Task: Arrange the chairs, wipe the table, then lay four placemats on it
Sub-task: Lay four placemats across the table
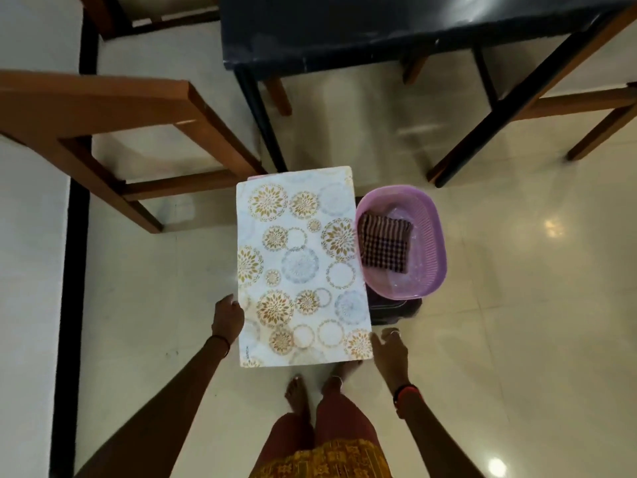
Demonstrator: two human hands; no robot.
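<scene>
A white placemat (pixel 300 267) printed with gold and grey flower rings lies flat in front of me, above the floor. My left hand (pixel 227 317) grips its left edge near the lower corner. My right hand (pixel 389 346) is beside the lower right corner, fingers spread, its fingertips at the mat's edge. A pink edge peeks out under the mat's far left corner. The black table (pixel 344 29) stands ahead at the top. A wooden chair (pixel 103 125) stands to the left of the table corner.
A pink plastic basket (pixel 427 243) holding a folded checked cloth (pixel 384 246) sits on a dark stool (pixel 393 310) right of the mat. More wooden chair legs (pixel 599 132) show at the right and top left. My bare feet (pixel 296 395) stand on glossy cream tiles.
</scene>
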